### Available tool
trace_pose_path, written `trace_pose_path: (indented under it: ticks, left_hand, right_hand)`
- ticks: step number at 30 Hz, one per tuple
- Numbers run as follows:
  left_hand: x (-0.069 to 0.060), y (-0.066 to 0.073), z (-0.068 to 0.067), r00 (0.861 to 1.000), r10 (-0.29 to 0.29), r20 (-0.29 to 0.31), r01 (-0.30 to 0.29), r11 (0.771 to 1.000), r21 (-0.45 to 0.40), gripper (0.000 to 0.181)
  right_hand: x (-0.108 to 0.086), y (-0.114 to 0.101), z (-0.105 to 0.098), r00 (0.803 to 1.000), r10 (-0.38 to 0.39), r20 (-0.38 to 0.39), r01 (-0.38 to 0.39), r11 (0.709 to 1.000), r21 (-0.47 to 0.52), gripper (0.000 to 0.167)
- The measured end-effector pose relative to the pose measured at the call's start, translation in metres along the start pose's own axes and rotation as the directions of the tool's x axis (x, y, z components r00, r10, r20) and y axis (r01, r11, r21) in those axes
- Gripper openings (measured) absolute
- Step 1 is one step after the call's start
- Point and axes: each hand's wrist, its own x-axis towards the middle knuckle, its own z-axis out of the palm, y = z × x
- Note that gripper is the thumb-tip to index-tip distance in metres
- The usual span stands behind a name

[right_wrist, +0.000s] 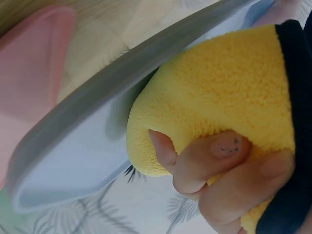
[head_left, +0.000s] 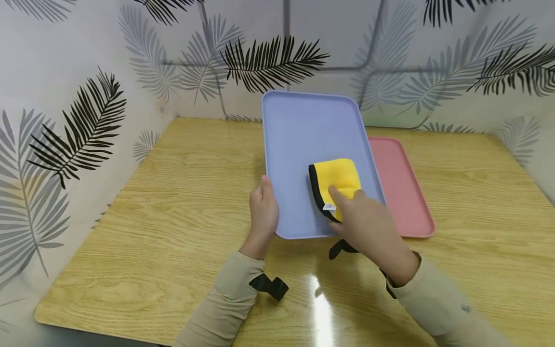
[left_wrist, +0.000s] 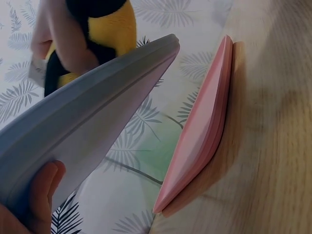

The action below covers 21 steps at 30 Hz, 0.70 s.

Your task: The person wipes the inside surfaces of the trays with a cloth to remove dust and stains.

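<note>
The blue tray (head_left: pixel 303 130) is held tilted above the table, its inner face toward the head camera. My left hand (head_left: pixel 263 212) grips its left edge, thumb on the front; in the left wrist view, fingers (left_wrist: pixel 46 187) curl against its underside. My right hand (head_left: pixel 368 226) holds a folded yellow cloth (head_left: pixel 336 176) with black edging and a small white tag against the tray's lower right part. In the right wrist view, curled fingers (right_wrist: pixel 219 170) pinch the fluffy yellow cloth (right_wrist: pixel 229 78) beside the tray (right_wrist: pixel 83 161).
A pink tray (head_left: pixel 403 193) lies on the wooden table (head_left: pixel 173 193) behind and right of the blue one, partly covered from view. Leaf-patterned sheeting (head_left: pixel 143 82) hangs behind and left of the table. Black straps with small devices are on both wrists.
</note>
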Motion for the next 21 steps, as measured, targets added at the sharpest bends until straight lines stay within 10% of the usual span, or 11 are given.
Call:
trace_pose_path:
  ticks: [21]
  left_hand:
    - [0.000,-0.002,0.002,1.000,-0.016,0.023,0.020,0.988,-0.152,0.047]
  right_hand:
    - [0.005,-0.041,0.002,0.983,-0.174,-0.051,0.174,0.985,-0.008,0.065]
